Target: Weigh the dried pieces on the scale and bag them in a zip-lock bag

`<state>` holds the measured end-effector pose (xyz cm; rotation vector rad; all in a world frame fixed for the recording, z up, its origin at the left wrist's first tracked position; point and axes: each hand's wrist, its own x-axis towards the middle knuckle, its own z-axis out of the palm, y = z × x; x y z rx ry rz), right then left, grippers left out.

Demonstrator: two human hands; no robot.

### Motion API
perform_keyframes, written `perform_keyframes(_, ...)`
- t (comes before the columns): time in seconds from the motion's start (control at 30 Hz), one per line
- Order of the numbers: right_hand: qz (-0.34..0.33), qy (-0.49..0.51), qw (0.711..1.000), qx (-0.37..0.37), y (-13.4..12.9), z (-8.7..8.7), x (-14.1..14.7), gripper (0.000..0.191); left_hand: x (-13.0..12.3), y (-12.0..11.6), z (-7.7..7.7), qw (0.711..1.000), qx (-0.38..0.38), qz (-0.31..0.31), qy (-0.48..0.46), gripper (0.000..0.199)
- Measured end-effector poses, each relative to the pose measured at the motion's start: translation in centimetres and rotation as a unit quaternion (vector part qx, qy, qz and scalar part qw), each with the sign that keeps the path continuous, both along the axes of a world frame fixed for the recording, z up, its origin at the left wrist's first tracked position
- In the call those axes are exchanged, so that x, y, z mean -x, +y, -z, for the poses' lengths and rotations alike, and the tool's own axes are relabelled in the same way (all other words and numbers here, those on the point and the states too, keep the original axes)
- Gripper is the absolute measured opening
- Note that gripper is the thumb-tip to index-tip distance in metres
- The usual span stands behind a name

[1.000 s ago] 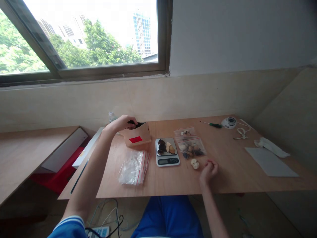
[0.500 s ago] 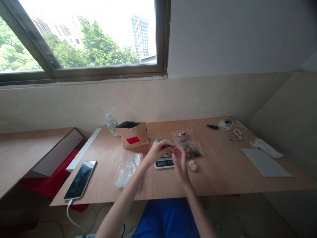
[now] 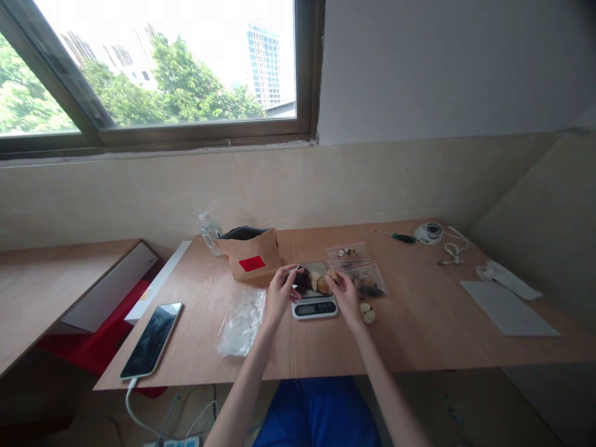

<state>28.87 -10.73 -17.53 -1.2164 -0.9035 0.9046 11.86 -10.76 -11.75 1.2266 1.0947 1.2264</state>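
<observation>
A small digital scale [image 3: 315,307] sits mid-table with dark and tan dried pieces [image 3: 313,280] piled on its platform. My left hand [image 3: 280,290] is at the scale's left edge, fingers curled against the dark pieces. My right hand [image 3: 347,294] is at the right edge, fingertips at a pale piece on the platform. Whether either hand grips a piece is too small to tell. A pale dried piece [image 3: 368,315] lies on the table just right of my right hand. Two filled zip bags [image 3: 367,280] lie behind it.
A brown paper bag with a red label [image 3: 252,254] stands open left of the scale, with a water bottle [image 3: 209,233] behind it. Empty zip bags [image 3: 239,321] and a charging phone [image 3: 151,339] lie at the left. A screwdriver [image 3: 398,236], white paper [image 3: 509,299] and cloth [image 3: 506,277] are at the right.
My left hand left the paper bag and came to the scale. My right hand moved from the table to the scale. Both hands met above it, then spread to its sides.
</observation>
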Motion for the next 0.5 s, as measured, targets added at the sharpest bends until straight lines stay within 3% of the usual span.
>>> perform_keyframes(0.13,-0.030,-0.123,0.992,-0.028,3.9,0.7,-2.0,0.050,0.7,-1.0,0.9,0.999,0.025,-0.036,-0.002,0.043)
perform_keyframes(0.27,-0.056,-0.237,0.968,-0.068,6.5,1.2,-2.1,0.046,1.4,-2.8,1.8,0.998,0.045,-0.050,0.005,0.041)
perform_keyframes(0.37,-0.072,-0.319,0.942,-0.080,6.4,1.1,-2.0,0.039,2.0,-4.2,2.5,0.998,0.049,-0.045,0.005,0.041)
perform_keyframes(0.5,0.003,-0.328,0.940,-0.099,3.2,0.3,-2.3,0.038,2.7,-5.9,3.7,0.996,0.071,-0.047,-0.013,0.042)
